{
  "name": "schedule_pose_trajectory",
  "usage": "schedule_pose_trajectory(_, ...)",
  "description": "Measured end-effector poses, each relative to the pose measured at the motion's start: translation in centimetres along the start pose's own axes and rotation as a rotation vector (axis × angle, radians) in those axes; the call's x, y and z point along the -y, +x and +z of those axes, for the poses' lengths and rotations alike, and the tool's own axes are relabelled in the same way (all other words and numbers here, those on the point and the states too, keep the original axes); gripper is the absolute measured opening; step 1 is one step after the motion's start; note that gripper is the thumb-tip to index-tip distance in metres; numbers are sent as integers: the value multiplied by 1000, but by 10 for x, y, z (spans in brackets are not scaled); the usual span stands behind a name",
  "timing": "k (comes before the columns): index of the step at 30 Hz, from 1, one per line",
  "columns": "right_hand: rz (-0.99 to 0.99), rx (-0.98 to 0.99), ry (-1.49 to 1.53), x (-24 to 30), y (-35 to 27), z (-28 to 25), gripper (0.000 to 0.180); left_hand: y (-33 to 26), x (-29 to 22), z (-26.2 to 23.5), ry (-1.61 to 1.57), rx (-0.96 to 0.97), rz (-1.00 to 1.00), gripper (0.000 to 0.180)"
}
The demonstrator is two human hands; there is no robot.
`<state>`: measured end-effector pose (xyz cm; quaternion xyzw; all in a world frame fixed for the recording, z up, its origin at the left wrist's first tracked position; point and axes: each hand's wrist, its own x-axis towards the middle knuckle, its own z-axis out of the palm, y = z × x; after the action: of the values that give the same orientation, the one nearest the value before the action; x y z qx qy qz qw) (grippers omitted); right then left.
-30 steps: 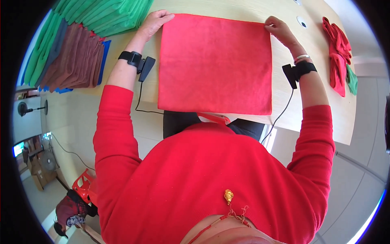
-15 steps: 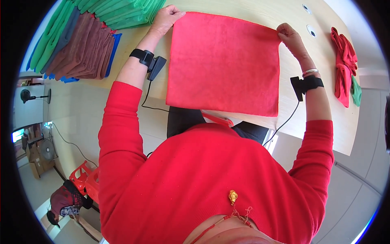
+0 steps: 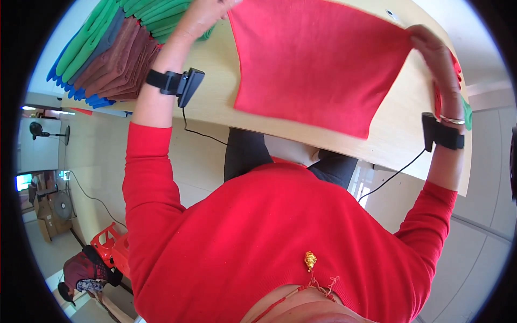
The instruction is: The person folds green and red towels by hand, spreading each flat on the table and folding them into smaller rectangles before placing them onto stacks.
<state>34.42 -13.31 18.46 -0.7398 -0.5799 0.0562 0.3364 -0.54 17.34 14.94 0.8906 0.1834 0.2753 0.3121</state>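
Note:
A red towel point(image 3: 318, 64) is stretched between my two hands above the pale wooden table, its near edge hanging slightly rippled toward me. At its far left corner, my left hand point(image 3: 207, 13) pinches the cloth; part of that hand is cut off by the top of the picture. My right hand point(image 3: 433, 46) grips the far right corner, a bit blurred. Each wrist wears a black strap with a small dark device and a cable.
Stacks of folded towels, green point(image 3: 161, 16) and brown point(image 3: 116, 59), stand at the table's far left, with blue ones beneath. Behind my right forearm lie bunched red cloths and a green cloth point(image 3: 467, 116). Another person point(image 3: 89, 272) is at the lower left near red plastic stools point(image 3: 110, 245).
Both hands have moved farther away and apart, carrying the towel with them. It has shifted up and right, and its near edge now ripples. My right hand has come in front of the bunched cloths.

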Motion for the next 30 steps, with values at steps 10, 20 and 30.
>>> schedule_pose_trajectory(10, 132, -17, -179, 66, -23, -86, 73, 23, -106, -40, -256, -190, 74, 16)
schedule_pose_trajectory(20, -120, -339, -140, 70, -45, -78, 7, 25, -112, -30, -307, -102, 49, 15)
schedule_pose_trajectory(30, 197, -223, -1, 48, -19, -62, 11, 99, -42, 5, -381, 18, -75, 15)
